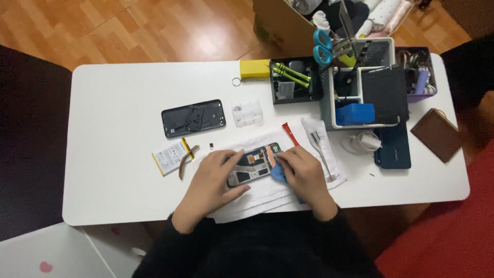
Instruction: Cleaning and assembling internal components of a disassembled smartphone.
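- The opened phone (253, 163), its back removed and its inner boards showing, lies on a white cloth (257, 198) near the front edge of the white tabletop (118, 190).
- The left hand (213, 180) rests on the phone's left end, fingers curled around its edge and thumb along the lower side, holding it steady.
- The right hand (304, 172) is closed around a small blue pick (278, 174), whose tip touches the phone's right end.
- A red pry tool (289, 133) lies just beyond the phone, at the far edge of the cloth, and metal tweezers (320, 146) lie on the cloth to the right of the right hand.
- To the left of the cloth sits a flat white battery (170, 156) with a yellow strip; further back lies the dark back cover (193, 118), inner side up.
- A small clear plastic box (247, 113) stands beside the cover.
- Along the back edge are a yellow block (254, 69), a black tray (296, 82) holding yellow-green tools, and a white organiser (360, 87) with blue-handled scissors (322, 46).
- A dark blue phone (393, 146) and a brown wallet (437, 135) lie at the right.
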